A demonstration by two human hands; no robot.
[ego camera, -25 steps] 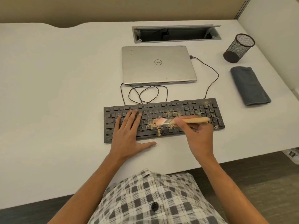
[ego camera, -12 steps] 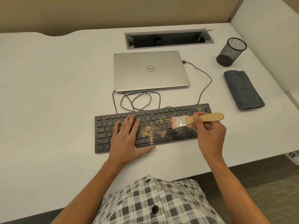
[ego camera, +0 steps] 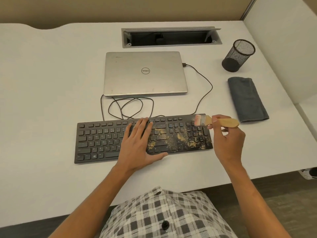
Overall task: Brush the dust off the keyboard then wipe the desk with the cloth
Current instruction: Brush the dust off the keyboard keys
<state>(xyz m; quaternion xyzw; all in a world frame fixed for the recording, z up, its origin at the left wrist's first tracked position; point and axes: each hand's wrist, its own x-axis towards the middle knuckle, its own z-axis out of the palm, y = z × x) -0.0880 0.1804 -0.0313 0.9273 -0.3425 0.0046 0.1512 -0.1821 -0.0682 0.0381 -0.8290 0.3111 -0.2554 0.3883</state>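
A black keyboard (ego camera: 103, 141) lies on the white desk (ego camera: 42, 100), with yellowish dust scattered over its right half. My left hand (ego camera: 137, 145) rests flat on the middle keys, fingers spread. My right hand (ego camera: 228, 140) grips the wooden handle of a small paintbrush (ego camera: 208, 120). Its pinkish bristles sit over the keyboard's top right corner. A folded grey cloth (ego camera: 247, 98) lies on the desk to the right, beyond the brush.
A closed silver laptop (ego camera: 145, 73) sits behind the keyboard, its dark cable (ego camera: 204, 95) looping between them. A black mesh pen cup (ego camera: 238, 55) stands at the back right. An open cable hatch (ego camera: 171, 37) is set into the desk's rear. A partition wall runs along the right.
The brush has swept from the keyboard's middle rightwards and up to its top right corner. Dust now lies further right. My left hand stays put on the keys.
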